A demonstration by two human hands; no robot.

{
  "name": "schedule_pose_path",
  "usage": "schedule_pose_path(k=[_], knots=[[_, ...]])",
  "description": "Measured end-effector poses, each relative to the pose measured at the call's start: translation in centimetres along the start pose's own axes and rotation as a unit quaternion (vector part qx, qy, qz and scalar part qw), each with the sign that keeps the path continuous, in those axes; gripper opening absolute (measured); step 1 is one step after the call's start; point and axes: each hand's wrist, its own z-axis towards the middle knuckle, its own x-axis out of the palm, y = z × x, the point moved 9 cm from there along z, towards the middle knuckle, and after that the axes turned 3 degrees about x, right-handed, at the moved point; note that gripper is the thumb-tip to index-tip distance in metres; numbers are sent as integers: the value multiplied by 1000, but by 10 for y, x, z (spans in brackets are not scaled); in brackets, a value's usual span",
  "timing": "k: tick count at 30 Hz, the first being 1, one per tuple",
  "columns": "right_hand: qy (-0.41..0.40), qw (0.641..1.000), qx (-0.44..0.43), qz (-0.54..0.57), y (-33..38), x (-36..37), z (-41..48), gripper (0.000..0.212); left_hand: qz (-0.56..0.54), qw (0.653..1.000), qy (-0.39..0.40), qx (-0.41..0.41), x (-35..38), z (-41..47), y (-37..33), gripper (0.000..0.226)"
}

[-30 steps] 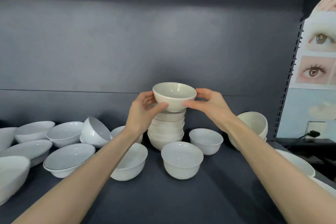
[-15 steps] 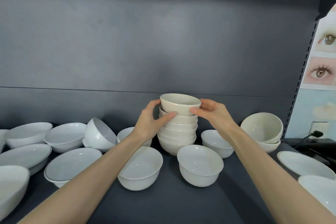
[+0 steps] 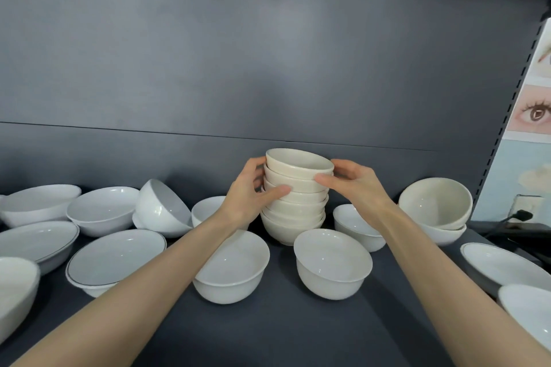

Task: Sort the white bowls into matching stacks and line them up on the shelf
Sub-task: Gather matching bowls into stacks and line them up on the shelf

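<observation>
My left hand (image 3: 250, 192) and right hand (image 3: 356, 188) curl round the cream stack (image 3: 293, 211) standing between them on the shelf (image 3: 283, 328), most fingers hidden behind it. My left forearm covers part of a white bowl (image 3: 238, 271); my right wrist hides part of a smaller bowl (image 3: 354, 226). A third bowl (image 3: 332, 268) sits between my forearms. Bowls at both edges are cut off.

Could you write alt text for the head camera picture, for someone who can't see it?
Two bare hands, the left hand and right hand, grip a tall stack of cream bowls at the back of a dark shelf. Loose white bowls of several shapes stand around it, one tilted bowl leaning at the left.
</observation>
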Motion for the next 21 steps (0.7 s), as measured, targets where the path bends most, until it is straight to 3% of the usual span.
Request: schedule_pose_path(k=[7,14,21], knots=[[7,1000,-3,-17,3,1,2,38,4,1000,-5,-13,-2,0,4,59],[13,997,19,-76,6,1,0,28,88,996,-3,-17,-5,-2,-5,71],[-13,982,-13,-186,21,-4,-7,48,217,976,-23,-11,-10,-8,-22,59]])
